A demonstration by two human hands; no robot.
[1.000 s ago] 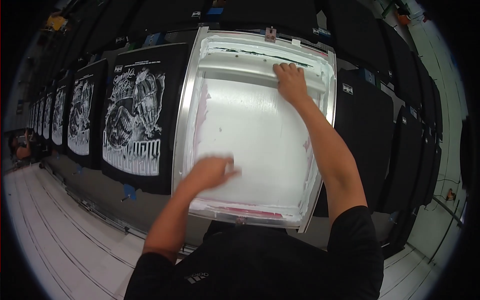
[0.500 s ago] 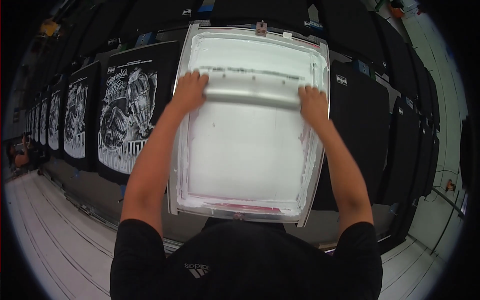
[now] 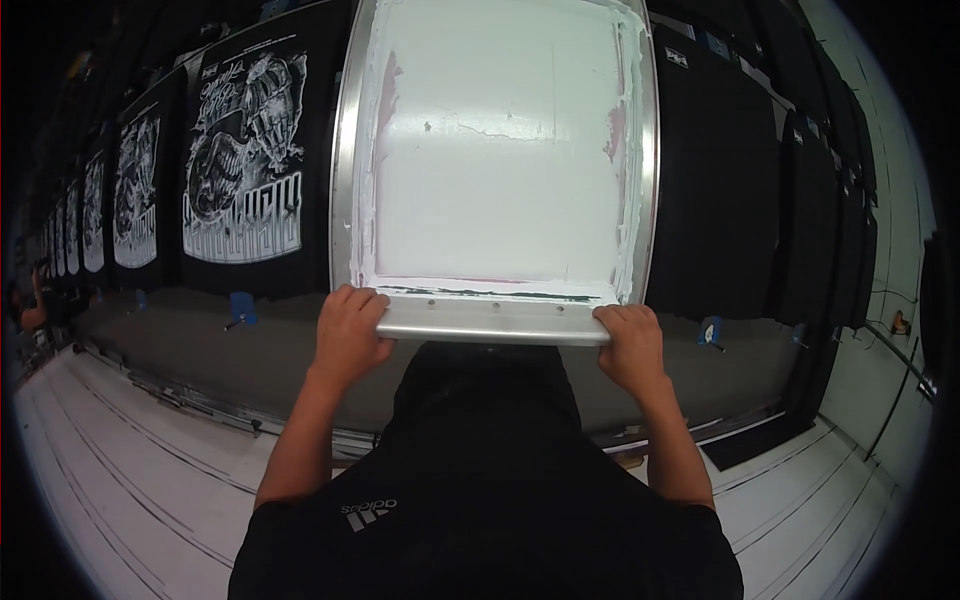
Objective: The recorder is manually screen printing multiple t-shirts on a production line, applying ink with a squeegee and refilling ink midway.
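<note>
We seem to be at the near end of a stroke: our left hand [image 3: 352, 335] and right hand [image 3: 632, 343] curl around opposite ends of the squeegee [image 3: 495, 323], which lies across the near edge of the screen [image 3: 500, 210]. The next move likely calls for an even, level grip. The frame [image 3: 346, 130] holds the white-coated screen, with thick white ink [image 3: 628, 190] along its right inner side.

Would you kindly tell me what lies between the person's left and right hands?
In the head view, a silver squeegee spans the stretch between the left hand and the right hand, with one hand holding each end.
</note>
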